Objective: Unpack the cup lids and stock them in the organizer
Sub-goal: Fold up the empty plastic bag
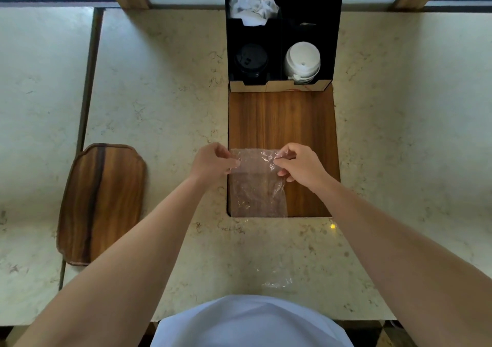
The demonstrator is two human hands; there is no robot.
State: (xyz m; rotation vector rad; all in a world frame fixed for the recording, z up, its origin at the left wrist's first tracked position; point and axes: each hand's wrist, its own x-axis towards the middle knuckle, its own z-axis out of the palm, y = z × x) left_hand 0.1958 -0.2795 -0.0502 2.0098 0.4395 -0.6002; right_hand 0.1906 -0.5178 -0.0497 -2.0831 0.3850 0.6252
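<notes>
Both hands hold up a clear plastic bag (257,184) above the wooden panel (282,123) set into the counter (165,94). The left hand (213,161) pinches its top edge at one corner, the right hand (298,164) pinches the other, and the bag hangs slack and looks empty. At twelve o'clock the black organizer (283,32) already carries white lids (302,62) in its front right slot and black lids (250,60) in the front left. Unpacking seems finished; I judge the next move is getting rid of the wrapper. A wooden tray (102,203) lies at nine o'clock.
</notes>
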